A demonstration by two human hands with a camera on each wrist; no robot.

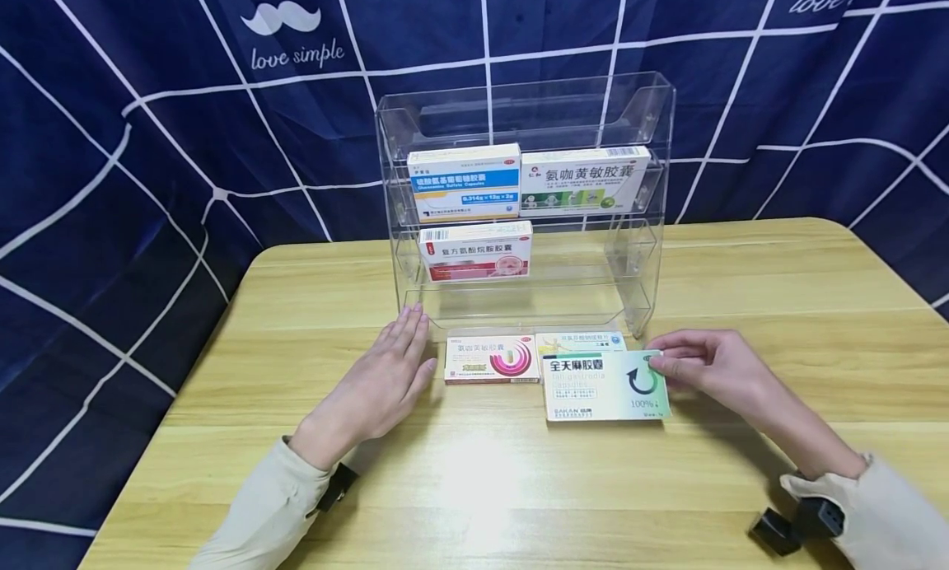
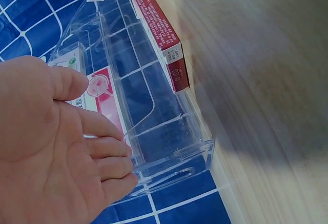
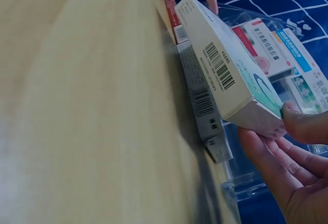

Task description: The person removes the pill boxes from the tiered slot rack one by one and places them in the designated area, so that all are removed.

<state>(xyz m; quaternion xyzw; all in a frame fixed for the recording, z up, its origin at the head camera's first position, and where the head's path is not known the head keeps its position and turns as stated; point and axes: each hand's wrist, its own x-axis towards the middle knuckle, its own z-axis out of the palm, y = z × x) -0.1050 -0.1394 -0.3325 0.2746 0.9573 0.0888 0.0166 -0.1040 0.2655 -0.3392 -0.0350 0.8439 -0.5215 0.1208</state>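
My right hand (image 1: 722, 364) pinches a green-and-white medicine box (image 1: 604, 389) at its right end, thumb on the front face. In the right wrist view the held box (image 3: 225, 65) is tilted above the tabletop, its barcode side showing. Behind it, a white medicine box (image 1: 582, 340) is partly hidden. My left hand (image 1: 374, 389) has its fingers extended by the lower left corner of a clear display rack (image 1: 519, 306); whether they touch it I cannot tell. Just right of that hand lies a white-and-red medicine box (image 1: 491, 359). The left wrist view shows the palm (image 2: 56, 147) holding nothing.
On the rack's tiers stand a blue-and-white box (image 1: 465, 183), a white-and-green box (image 1: 584, 181) and a white-and-red box (image 1: 476, 253). The wooden table (image 1: 311, 290) extends around the rack, and a dark blue checked cloth (image 1: 549, 26) hangs behind.
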